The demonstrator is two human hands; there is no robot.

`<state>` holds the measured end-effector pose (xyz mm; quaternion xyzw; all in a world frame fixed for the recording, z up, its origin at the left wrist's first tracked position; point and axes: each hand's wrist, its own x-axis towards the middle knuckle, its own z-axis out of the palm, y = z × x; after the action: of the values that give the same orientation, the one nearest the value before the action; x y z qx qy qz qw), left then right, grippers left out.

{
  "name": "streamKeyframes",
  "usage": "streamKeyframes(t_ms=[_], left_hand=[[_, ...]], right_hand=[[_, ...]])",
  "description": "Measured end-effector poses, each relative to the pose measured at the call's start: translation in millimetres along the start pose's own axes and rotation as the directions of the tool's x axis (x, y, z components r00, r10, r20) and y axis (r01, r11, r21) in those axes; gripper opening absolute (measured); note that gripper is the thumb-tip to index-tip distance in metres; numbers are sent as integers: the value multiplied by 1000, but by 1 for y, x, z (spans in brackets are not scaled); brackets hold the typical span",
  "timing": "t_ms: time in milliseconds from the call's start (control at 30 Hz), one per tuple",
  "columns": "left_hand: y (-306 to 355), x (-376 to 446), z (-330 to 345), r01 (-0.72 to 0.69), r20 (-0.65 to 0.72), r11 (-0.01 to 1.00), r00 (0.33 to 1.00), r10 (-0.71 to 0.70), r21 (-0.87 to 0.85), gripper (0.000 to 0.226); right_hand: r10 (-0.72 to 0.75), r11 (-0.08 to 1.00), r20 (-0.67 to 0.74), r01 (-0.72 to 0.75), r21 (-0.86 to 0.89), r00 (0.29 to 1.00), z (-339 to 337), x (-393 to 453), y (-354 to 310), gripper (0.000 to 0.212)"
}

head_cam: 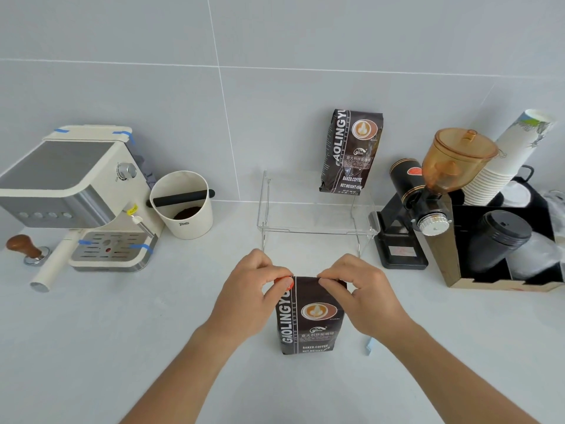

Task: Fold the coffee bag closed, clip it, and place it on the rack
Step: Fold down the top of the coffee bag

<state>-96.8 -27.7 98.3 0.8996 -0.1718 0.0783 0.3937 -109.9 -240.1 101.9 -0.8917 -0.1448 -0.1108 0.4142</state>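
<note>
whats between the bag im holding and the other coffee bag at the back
In the head view, the clear rack stands between the held coffee bag and the second coffee bag, which stands on the rack's far right corner.

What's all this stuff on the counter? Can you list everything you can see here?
Coffee bag: 1, dark brown, upright on counter front centre, top held by both hands.
Clip: 1, orange-red, at the bag's top left corner.
Second coffee bag: 1, dark brown, on the rack.
Rack: 1, clear, behind the held bag.
Espresso machine: 1, cream and silver, left.
Tamper: 1, wooden handle, far left.
Knock box: 1, cream, beside machine.
Grinder: 1, black, amber hopper, right.
Paper cups: stack, white, far right.
Left hand: pinching clip.
Right hand: pinching fold.
</note>
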Motion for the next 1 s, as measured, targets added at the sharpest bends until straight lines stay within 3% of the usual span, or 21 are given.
streamKeyframes(t_ms=[100,233,400,500,633,800,900,1000], left_hand=[[1,-1,0,40,40,994,999,-37,-99,10],[3,-4,4,184,84,945,982,-167,-270,18],[2,-4,11,321,182,802,947,-265,-503,20],[1,-5,16,332,191,803,943,-272,-495,24],[-1,-9,14,318,245,886,939,-243,-338,33],[-2,-10,9,207,284,972,944,-168,-113,30],[-5,-13,8,160,318,987,937,-145,-21,27],[-6,-15,8,96,348,995,932,-102,32,28]], right_hand=[[55,996,20,-56,68,998,1,0,-3,15],[269,940,106,-285,190,957,3,-3,-9,28],[461,751,221,-510,420,860,-2,2,-12,19],[527,661,276,-592,462,804,-2,7,-13,18],[565,635,352,-665,393,747,-3,12,-9,18],[466,752,484,-620,225,741,-10,10,-4,10],[362,886,534,-460,58,764,-14,5,-1,22],[263,962,478,-268,-60,838,-12,1,0,17]])
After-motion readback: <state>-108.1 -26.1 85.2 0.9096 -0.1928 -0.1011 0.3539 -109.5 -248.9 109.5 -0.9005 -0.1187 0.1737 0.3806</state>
